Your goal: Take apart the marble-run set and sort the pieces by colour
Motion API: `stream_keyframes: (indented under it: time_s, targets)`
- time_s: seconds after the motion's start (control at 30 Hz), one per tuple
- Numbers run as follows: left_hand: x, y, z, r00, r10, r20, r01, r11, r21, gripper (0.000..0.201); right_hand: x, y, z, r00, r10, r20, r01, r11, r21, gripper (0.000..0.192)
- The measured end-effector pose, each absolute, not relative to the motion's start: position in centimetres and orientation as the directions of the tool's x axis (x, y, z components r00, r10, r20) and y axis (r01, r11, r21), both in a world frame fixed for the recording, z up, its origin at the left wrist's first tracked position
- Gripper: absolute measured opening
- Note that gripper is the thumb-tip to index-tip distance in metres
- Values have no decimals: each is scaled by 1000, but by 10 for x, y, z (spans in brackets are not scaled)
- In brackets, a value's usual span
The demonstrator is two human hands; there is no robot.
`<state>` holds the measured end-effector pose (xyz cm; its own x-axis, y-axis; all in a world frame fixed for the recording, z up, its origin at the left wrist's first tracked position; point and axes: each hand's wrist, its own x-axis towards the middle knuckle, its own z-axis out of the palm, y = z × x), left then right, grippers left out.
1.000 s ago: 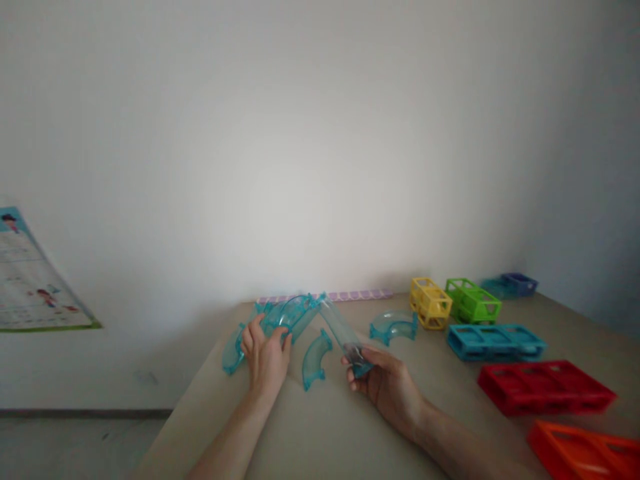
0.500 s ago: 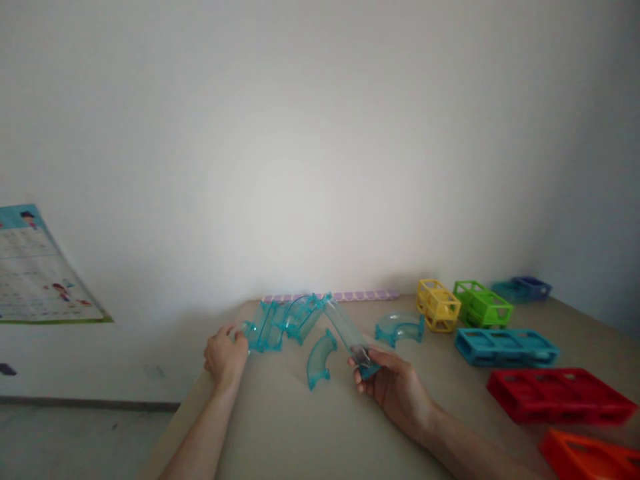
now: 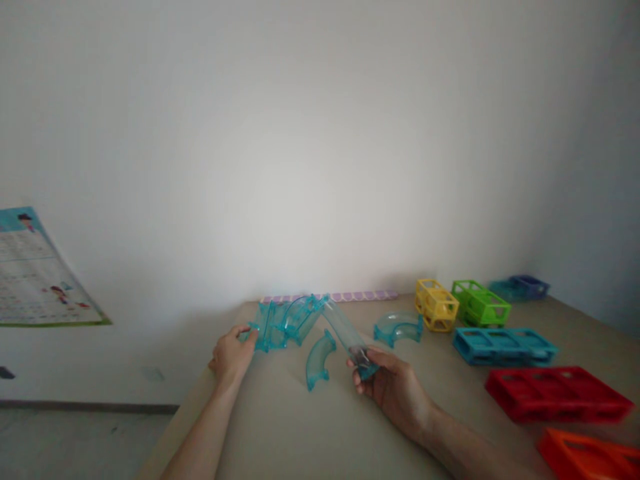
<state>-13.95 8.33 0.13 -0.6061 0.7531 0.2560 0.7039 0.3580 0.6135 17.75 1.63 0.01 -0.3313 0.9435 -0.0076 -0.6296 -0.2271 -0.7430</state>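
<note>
My right hand (image 3: 393, 387) grips the near end of a clear teal straight tube (image 3: 345, 331) that slants up and back toward a cluster of teal track pieces (image 3: 285, 323). At the table's left edge my left hand (image 3: 233, 353) pinches a small teal piece (image 3: 249, 333) against that cluster. One curved teal track piece (image 3: 317, 360) lies flat between my hands. A second curved piece (image 3: 397, 328) rests further right.
Along the right side of the beige table (image 3: 300, 433) sit open-frame blocks: yellow (image 3: 437, 305), green (image 3: 480, 303), light blue (image 3: 503, 345), red (image 3: 557, 393), orange (image 3: 590, 457), dark blue (image 3: 523, 287). A purple strip (image 3: 360, 295) lies against the wall. A poster (image 3: 35, 273) hangs at left.
My left hand left the teal pieces in front of the cluster, swung out to the table's left edge, then came back slightly with a small teal piece. My right hand kept the tube.
</note>
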Motion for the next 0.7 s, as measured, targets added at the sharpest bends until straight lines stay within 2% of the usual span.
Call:
stream_keyframes:
  time_s: [0.27,0.7]
  targets:
    - [-138,82,2,-621,738,264,681,341,648,25,178,16,2,-331,944,-6,-623,-223,-750,19]
    - [-149,95,-12,-675,693,252,599,315,737,20,177,14,4,-317,948,-22,-597,-217,-772,19]
